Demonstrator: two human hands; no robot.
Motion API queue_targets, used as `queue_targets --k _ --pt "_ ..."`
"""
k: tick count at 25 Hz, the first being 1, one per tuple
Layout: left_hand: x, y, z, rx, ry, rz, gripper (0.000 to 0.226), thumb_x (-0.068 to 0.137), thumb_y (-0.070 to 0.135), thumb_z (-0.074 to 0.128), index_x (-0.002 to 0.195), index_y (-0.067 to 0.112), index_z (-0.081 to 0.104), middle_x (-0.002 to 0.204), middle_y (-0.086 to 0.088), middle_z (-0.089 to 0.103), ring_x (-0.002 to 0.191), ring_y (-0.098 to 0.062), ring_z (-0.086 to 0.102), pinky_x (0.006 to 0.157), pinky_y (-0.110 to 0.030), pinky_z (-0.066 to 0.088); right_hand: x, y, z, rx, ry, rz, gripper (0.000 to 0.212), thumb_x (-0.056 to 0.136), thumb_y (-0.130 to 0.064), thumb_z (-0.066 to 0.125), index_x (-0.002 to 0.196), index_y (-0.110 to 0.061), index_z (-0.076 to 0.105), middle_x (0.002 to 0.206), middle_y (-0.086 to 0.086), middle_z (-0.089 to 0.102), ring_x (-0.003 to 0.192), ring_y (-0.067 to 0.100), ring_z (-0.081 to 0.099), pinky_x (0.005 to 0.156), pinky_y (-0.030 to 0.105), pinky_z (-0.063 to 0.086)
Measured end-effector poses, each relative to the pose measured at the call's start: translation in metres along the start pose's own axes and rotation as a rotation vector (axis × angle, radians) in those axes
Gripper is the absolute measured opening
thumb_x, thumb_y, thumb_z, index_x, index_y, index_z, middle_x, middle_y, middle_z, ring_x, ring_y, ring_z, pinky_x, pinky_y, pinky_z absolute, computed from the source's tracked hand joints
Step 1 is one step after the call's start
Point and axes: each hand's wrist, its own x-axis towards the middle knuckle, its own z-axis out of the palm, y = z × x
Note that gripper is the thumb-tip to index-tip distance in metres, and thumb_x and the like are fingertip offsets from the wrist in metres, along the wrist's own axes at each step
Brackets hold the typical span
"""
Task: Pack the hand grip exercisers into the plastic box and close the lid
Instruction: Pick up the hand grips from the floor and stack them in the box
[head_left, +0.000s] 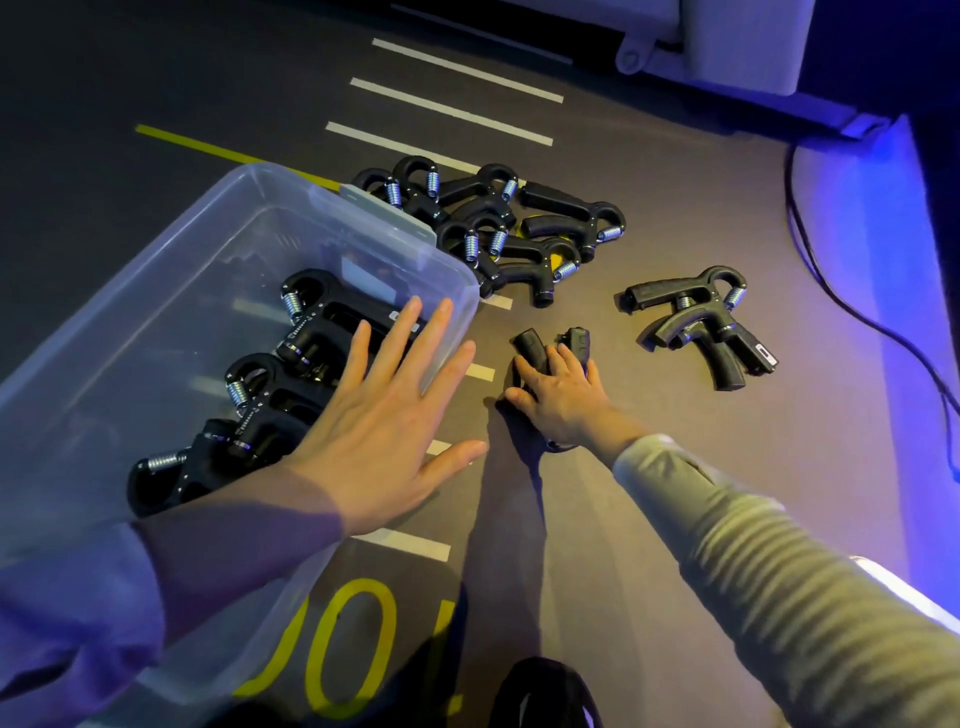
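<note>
Left hand (384, 415) hovering flat, fingers (441, 332) straight and spread, over the near wall of the clear plastic box (156, 291) holding three exercisers (311, 322). Right hand (561, 395) gripping one exerciser (535, 348) on the floor (675, 493), fingers curled round it. Loose pile (498, 228) lying beyond the box.

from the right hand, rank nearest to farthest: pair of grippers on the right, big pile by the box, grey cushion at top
1. Pair of grippers, just right of the right hand.
2. Big pile, beyond it beside the box.
3. Grey cushion, far top.
</note>
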Motion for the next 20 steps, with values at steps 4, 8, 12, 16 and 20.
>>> queue_targets --k 4,8,12,16,20 --pt "0.000 0.000 0.000 -0.011 -0.001 -0.001 0.081 0.082 0.067 0.010 0.148 0.020 0.008 0.153 -0.006 -0.023 0.139 -0.026 -0.023 0.109 -0.047 -0.011 -0.012 -0.008 0.002 0.200 0.080 0.027 0.058 0.097 -0.049 0.027 0.149 -0.024 0.016 0.155 0.011 0.008 0.145 0.029 0.005 0.114 0.052 -0.006" --pt "-0.001 0.001 -0.001 -0.010 -0.015 -0.018 0.082 0.080 0.068 0.007 0.148 0.021 0.004 0.153 -0.006 -0.023 0.138 -0.025 -0.025 0.111 -0.049 -0.009 -0.066 -0.008 0.001 0.410 0.297 -0.136 0.060 0.097 -0.046 0.033 0.150 -0.024 0.015 0.156 0.000 0.000 0.145 0.022 0.005 0.119 0.041 0.006" --pt "-0.009 0.003 -0.006 0.012 -0.021 -0.023 0.083 0.079 0.068 0.003 0.147 0.021 0.000 0.152 -0.007 -0.027 0.137 -0.025 -0.028 0.110 -0.049 -0.011 -0.115 -0.031 -0.029 0.634 0.646 -0.269 0.053 0.098 -0.029 0.039 0.147 -0.014 0.025 0.151 0.013 0.008 0.132 -0.012 0.013 0.107 0.002 0.006" --pt "-0.036 -0.011 -0.017 -0.007 0.026 -0.035 0.084 0.082 0.070 0.009 0.148 0.020 0.002 0.155 -0.007 -0.016 0.141 -0.025 -0.016 0.111 -0.048 -0.008 -0.143 -0.066 -0.086 0.564 1.069 -0.516 0.054 0.096 -0.027 0.039 0.142 0.000 0.031 0.141 0.016 0.015 0.140 -0.002 0.013 0.115 0.017 0.015" --pt "-0.069 -0.045 -0.025 -0.169 0.102 -0.218 0.087 0.082 0.070 0.019 0.147 0.017 -0.004 0.156 -0.004 -0.012 0.143 -0.018 -0.009 0.112 -0.044 -0.005 -0.152 -0.118 -0.114 0.684 0.828 -0.673 0.055 0.096 -0.031 0.039 0.144 -0.006 0.030 0.144 0.020 0.021 0.137 0.013 0.024 0.115 0.024 0.021"
